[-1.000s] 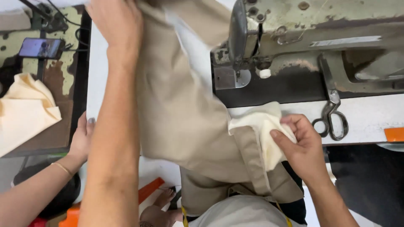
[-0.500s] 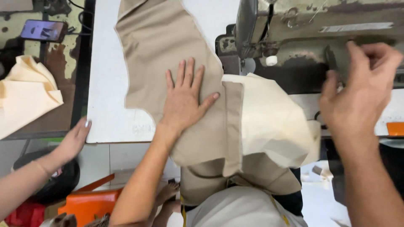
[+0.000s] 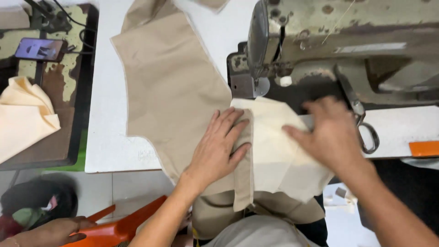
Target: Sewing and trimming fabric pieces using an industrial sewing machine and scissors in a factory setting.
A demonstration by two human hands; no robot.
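Head view: your left hand [image 3: 217, 148] lies flat, fingers spread, on the tan fabric [image 3: 169, 87]. Your right hand [image 3: 331, 135], open and gripping nothing, presses the cream lining piece [image 3: 274, 151] beside the sewing machine [image 3: 329, 41].

A phone [image 3: 40, 49] lies far left on a worn side table [image 3: 55, 151] beside folded cream cloth [image 3: 25, 116], scissors [image 3: 366, 128] rest right by an orange tab [image 3: 424, 148], and an orange bin [image 3: 119, 228] sits near left.
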